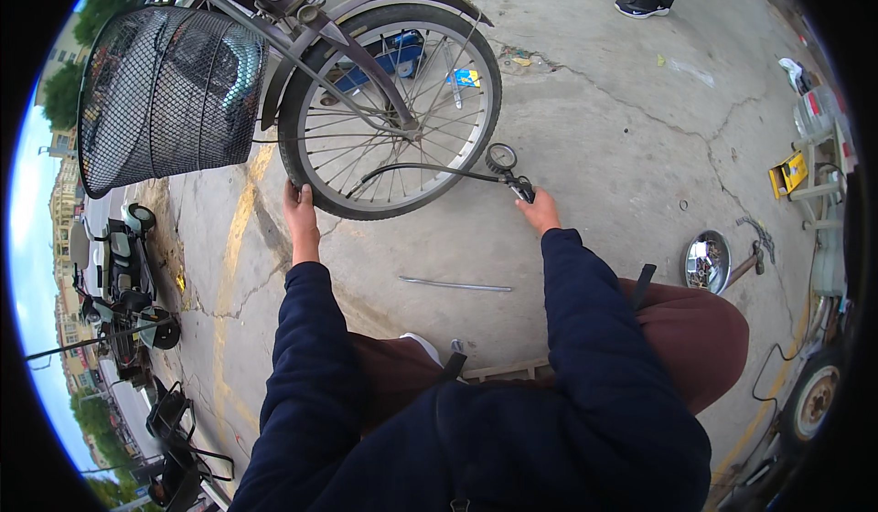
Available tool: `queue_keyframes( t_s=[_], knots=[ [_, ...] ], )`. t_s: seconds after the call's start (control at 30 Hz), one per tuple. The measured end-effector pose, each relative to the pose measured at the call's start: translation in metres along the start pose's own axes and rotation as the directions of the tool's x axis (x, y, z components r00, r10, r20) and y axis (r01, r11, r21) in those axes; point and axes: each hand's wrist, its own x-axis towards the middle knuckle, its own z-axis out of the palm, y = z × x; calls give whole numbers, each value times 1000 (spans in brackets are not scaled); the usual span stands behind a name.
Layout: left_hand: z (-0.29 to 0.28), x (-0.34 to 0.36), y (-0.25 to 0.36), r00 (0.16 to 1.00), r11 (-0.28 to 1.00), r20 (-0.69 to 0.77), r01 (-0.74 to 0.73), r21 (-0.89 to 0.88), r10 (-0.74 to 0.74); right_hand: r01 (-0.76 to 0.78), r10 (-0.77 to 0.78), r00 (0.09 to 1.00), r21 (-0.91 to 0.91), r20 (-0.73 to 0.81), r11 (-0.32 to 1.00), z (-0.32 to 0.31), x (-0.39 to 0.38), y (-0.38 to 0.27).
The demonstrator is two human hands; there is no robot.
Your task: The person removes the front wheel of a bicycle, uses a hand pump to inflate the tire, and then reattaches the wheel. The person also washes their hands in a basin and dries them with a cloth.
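A bicycle's front wheel stands in front of me, its black tyre (391,212) and silver spokes facing me. My left hand (300,215) is at the tyre's lower left edge, fingers closed against the rubber. In my right hand (540,210) is a tyre inflator (521,189), its grip inside my closed fingers. A round dial gauge (501,157) sits on top of it. From the inflator a black hose (430,167) runs left across the spokes to the lower left of the rim; its exact joint is too small to make out. A long thin metal rod (455,284) lies on the concrete nearer me.
A black mesh basket (169,101) hangs at the bicycle's front. To my right are a metal bowl (706,261) of small parts, a hammer (745,263) and a loose wheel (814,402). Someone's black shoes (642,3) stand at the far right. Parked scooters (128,283) are at left.
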Motion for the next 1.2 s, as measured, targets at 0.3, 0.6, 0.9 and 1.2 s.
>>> queue_keyframes(
  t_s=[0.3, 0.6, 0.9, 1.2],
  knots=[
    [0, -1, -1, 1000, 1000, 17, -5, 4, 5, -19, 19, 1000, 6, 9, 1000, -1, -1, -4],
    [4, -4, 7, 1000, 998, 7, -26, 54, 26, -35, 35, 999, 33, -3, 999, 2, 0, -4],
    [23, -9, 21, 997, 999, -74, -18, 49, 21, -13, 13, 1000, 16, -16, 1000, 3, -3, -3],
    [23, 21, 3, 992, 1000, -122, -24, 8, 25, 67, -66, 992, 5, -108, 998, 10, -10, -1]
  ],
)
